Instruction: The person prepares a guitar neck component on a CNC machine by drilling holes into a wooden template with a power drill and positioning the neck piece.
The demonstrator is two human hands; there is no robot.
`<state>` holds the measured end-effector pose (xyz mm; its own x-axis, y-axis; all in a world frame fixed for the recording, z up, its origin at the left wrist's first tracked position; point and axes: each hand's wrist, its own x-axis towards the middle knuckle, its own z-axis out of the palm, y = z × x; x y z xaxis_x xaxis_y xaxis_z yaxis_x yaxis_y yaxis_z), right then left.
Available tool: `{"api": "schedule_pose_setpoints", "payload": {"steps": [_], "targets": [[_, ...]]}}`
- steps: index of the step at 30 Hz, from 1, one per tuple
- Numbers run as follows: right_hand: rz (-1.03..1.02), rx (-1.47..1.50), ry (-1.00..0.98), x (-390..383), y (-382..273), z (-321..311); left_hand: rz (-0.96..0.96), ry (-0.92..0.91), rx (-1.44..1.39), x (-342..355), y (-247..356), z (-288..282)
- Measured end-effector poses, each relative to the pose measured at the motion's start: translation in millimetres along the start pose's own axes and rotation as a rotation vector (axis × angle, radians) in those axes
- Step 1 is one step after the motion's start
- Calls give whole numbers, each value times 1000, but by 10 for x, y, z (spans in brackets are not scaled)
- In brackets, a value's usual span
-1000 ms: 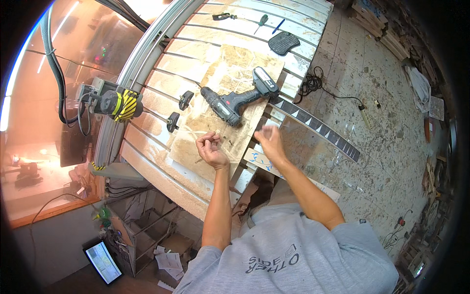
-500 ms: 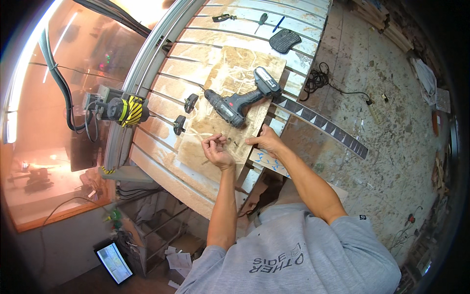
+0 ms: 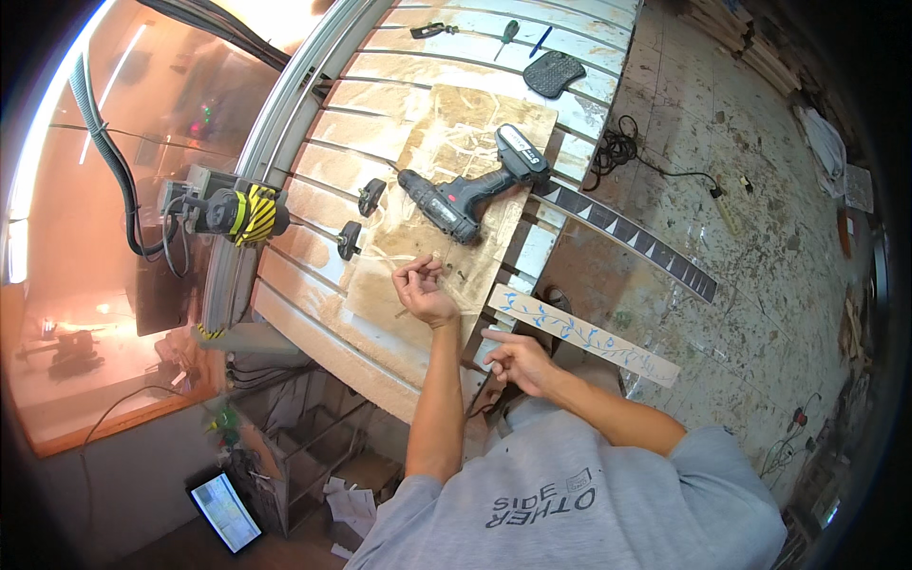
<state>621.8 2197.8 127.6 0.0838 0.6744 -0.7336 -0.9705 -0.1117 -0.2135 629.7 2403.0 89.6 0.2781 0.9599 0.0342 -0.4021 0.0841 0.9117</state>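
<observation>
My left hand (image 3: 425, 293) is turned palm up over the near end of the wooden board (image 3: 399, 290), its fingers curled in; whether small pieces lie within them is too small to tell. Off the table's near edge is my right hand (image 3: 521, 364), index finger stretched toward the board, thumb apart, nothing visible in it. Small dark screws (image 3: 461, 274) show at the board beside my left hand. A black cordless drill (image 3: 451, 204) with a thin bit lies on the board. Beyond my right hand, a pale wood strip with blue vine drawings (image 3: 584, 334) juts over the table edge.
A dark fretboard-like strip with pale triangles (image 3: 627, 240) overhangs the edge. Two black clamps (image 3: 350, 240) sit left of the board. A black pad (image 3: 554, 74), a screwdriver (image 3: 510, 35) and a blue pen (image 3: 541, 41) lie farther off. A machine spindle (image 3: 249, 214) hangs left.
My right hand has drawn back from the board's edge toward my body, uncovering the blue-patterned strip. My left hand has stayed nearly in place.
</observation>
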Motion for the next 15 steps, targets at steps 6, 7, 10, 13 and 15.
{"api": "schedule_pose_setpoints", "payload": {"steps": [6, 7, 10, 13, 15], "targets": [[61, 387, -338, 587, 65, -59, -11, -9, 54, -16, 48, -32], [71, 406, -420, 649, 65, -75, -11, -17, 49, -20, 39, -44], [171, 552, -593, 821, 96, -133, -8, -41, 33, 28, 4, -63], [195, 631, -675, 940, 141, -157, -28, -33, 53, 13, -1, -70], [167, 610, -632, 927, 155, -127, -36, -30, 65, 21, 30, -50]]}}
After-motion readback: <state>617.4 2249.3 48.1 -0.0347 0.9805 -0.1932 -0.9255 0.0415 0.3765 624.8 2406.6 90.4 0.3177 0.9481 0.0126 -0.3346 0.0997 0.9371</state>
